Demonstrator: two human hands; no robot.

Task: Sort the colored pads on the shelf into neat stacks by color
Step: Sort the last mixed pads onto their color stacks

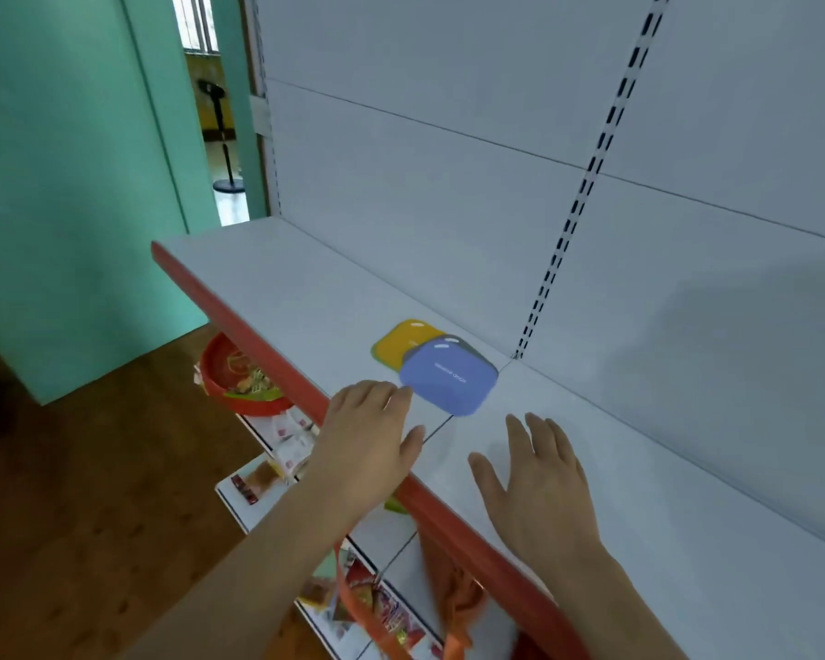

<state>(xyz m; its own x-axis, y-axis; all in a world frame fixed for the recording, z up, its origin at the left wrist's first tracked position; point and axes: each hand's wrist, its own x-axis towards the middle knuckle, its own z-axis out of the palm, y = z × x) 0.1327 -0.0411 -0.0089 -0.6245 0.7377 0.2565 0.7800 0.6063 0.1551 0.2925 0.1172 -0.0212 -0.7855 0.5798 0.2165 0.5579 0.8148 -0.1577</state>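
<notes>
**Both hands flat, pads just ahead of your left fingertips**

Your left hand (370,433) lies spread on the white shelf (277,283), its fingertips (401,393) just beside the near edge of the blue pad (451,378); contact is unclear. That pad overlaps a grey pad (470,347) and a yellow pad (403,340). Your right hand (541,483) lies relaxed and empty, apart from the pads.

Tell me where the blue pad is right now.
In the head view the blue pad lies on the white shelf, overlapping a gray pad and yellow pad, just beyond the left hand's fingertips.
</notes>
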